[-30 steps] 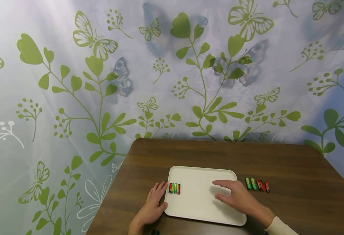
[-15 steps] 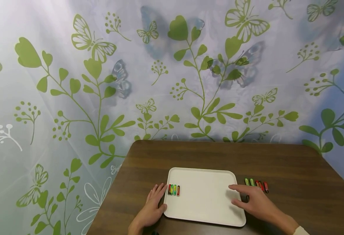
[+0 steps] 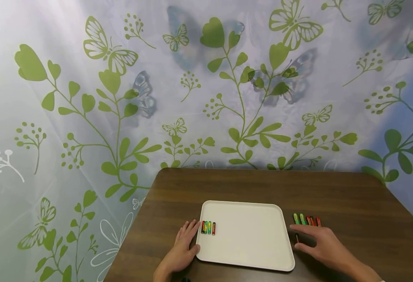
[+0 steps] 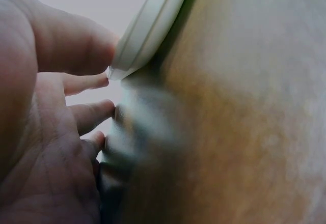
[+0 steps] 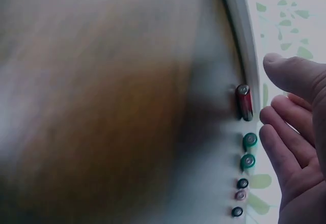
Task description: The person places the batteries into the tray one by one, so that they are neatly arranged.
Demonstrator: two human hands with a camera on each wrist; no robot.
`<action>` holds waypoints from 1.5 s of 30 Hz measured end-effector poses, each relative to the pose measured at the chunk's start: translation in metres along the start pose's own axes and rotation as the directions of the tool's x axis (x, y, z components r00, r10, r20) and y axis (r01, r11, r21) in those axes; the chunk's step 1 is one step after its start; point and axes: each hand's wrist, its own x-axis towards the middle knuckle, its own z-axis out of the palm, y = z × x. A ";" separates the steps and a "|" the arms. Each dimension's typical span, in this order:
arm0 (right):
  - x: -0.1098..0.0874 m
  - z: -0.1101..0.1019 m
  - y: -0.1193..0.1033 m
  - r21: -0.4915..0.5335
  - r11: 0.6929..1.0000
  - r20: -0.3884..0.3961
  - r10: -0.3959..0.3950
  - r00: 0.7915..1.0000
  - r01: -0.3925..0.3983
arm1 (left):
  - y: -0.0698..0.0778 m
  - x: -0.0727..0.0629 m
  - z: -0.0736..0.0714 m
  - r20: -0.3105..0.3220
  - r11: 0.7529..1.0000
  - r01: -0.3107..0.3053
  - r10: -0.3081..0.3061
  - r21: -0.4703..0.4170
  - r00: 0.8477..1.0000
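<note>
My left hand (image 3: 181, 247) lies at the left edge of a white tray (image 3: 247, 239), fingers spread and fairly straight. In the left wrist view the thumb touches the rim of that tray (image 4: 147, 28). Several red and green batteries (image 3: 209, 228) stand in a short row inside the tray's left side. Just past the right rim, my right hand (image 3: 323, 244) hovers with thumb and forefinger apart. Between them, on the table, lies a single dark red battery (image 3: 297, 238). The right wrist view shows this red battery (image 5: 245, 103) close to the fingertips, not held.
Beyond the right hand is a row of batteries: two green batteries (image 3: 299, 218) and red-black batteries (image 3: 313, 221), partly behind the fingers. The brown wooden table (image 3: 263, 184) meets a leaf-and-butterfly patterned curtain (image 3: 192, 98) at its back edge. A small dark object (image 3: 185, 279) shows at the bottom edge.
My right hand has moved right, from above the tray to the table beyond its right rim, over the lone battery. The left hand has stayed at the tray's left edge.
</note>
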 end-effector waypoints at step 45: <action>0.054 0.024 -0.034 0.098 0.990 0.026 -0.107 0.994 0.104 | -0.006 -0.002 0.000 -0.005 0.998 -0.062 0.062 0.002 0.998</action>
